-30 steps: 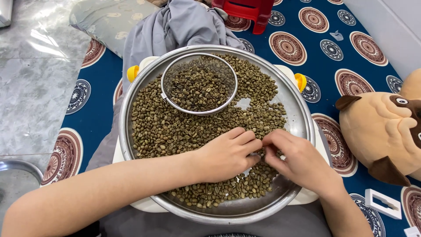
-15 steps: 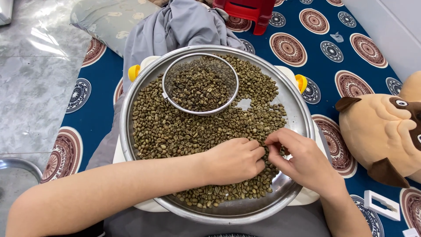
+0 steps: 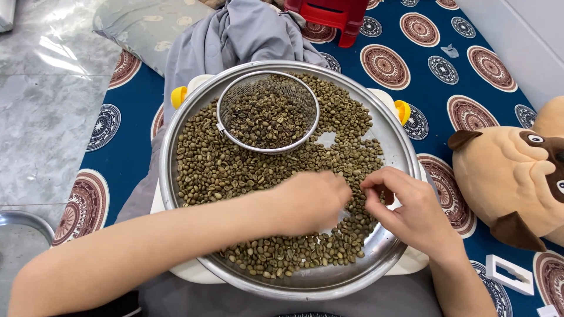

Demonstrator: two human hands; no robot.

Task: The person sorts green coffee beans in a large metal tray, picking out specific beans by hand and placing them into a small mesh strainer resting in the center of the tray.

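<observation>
Green coffee beans point(image 3: 235, 170) cover most of the big round steel tray point(image 3: 176, 126) that rests on my lap, on a white stand with yellow knobs point(image 3: 180, 95). The beans lie thick on the left side and along the near rim, while the right edge of the tray and a small patch near its middle show bare metal.

My left hand point(image 3: 311, 202) lies over the beans in the near right part of the tray, fingers curled loosely downward and touching the beans. The hand is a little blurred, so I cannot tell if it holds a bean under the fingers. My right hand point(image 3: 411, 205) is just beside it, close to the right rim, with thumb and forefinger brought narrow together in a pinch; something small and dark seems to be between them, perhaps one bean, but I am not sure.

At the far side of the tray a round wire sieve point(image 3: 267, 111) sits on the beans, with more beans inside it.

Under everything is a blue mat with round patterns point(image 3: 411, 64). A grey cloth point(image 3: 235, 35) lies beyond the far rim, a plush dog point(image 3: 511, 176) at the right, and a red stool point(image 3: 335, 14) at the far edge of the mat.
</observation>
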